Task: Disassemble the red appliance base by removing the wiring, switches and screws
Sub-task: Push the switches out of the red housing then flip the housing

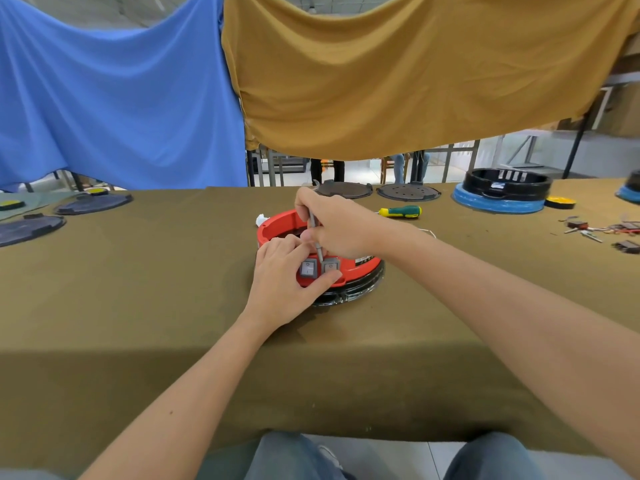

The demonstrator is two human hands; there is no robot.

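One red round plastic appliance base [287, 221] sits on the table. Two grey square rocker switches [308, 268] are set in its front. One green-and-yellow-handled screwdriver [400, 212] lies beyond it. Five flat dark round plates [93, 203] are visible: three at left, two at centre rear. One fully visible black ring housing on a blue base [502, 192] stands at right.

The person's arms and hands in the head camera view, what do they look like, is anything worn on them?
Both forearms are bare as far as the frame shows them: no sleeves, gloves, watch or bracelet in view. The left hand and right hand show no rings that can be made out. Fingernails are short and unpainted. At the bottom edge, the knees wear blue-grey jeans.
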